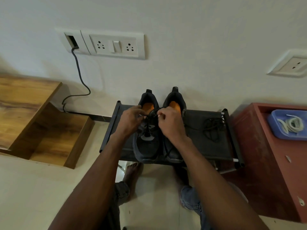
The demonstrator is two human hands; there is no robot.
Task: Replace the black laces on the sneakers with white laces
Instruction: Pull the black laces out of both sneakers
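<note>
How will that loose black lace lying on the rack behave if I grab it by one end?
The loose black lace lies in a slack tangle on the rack, so it is probably floppy and light. Lifted by one end, it would likely trail and unravel, perhaps snagging where loops cross.

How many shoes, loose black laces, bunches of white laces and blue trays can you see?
Black sneakers: 2, the left sneaker and the right sneaker
Loose black lace: 1
Bunch of white laces: 1
Blue tray: 1
Total: 5
</note>
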